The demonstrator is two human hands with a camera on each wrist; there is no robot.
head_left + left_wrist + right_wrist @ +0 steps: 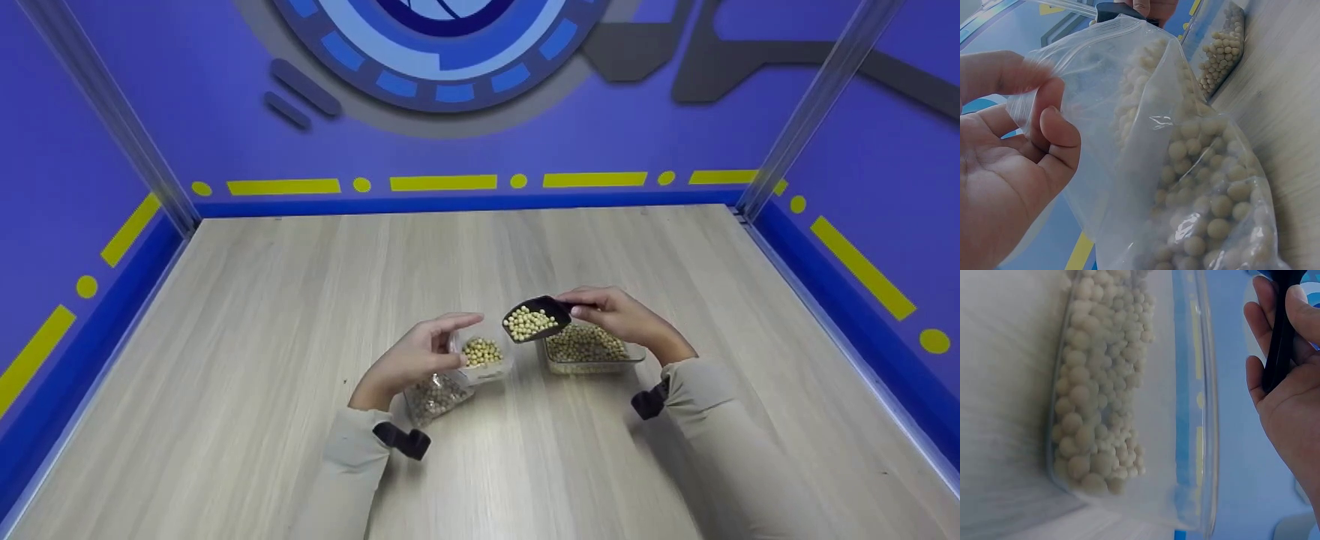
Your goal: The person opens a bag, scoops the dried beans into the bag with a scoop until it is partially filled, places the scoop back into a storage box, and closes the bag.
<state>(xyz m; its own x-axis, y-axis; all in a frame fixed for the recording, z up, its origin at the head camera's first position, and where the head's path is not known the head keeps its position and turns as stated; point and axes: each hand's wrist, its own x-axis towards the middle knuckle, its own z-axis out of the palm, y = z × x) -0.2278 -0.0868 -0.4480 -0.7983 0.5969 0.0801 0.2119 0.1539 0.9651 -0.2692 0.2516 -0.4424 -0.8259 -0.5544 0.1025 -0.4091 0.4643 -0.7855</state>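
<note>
A black scoop (559, 309) heaped with pale yellow round beans is level above the table, its handle gripped by my right hand (619, 315). Under that hand stands a clear rectangular container (596, 367) partly filled with the same beans. My left hand (1010, 129) pinches the rim of a clear zip bag (1129, 197) between thumb and fingers, and the bag's mouth is spread. Beans lie in the bottom of the bag, which rests on the table. The scoop's tip is close to the bag's mouth, on its right side.
The wood-grain table (300, 300) carries the bag and container near its middle. Blue panels (450, 150) with yellow marks stand along its back and sides. Black wrist cameras (403, 440) are strapped at both sleeves.
</note>
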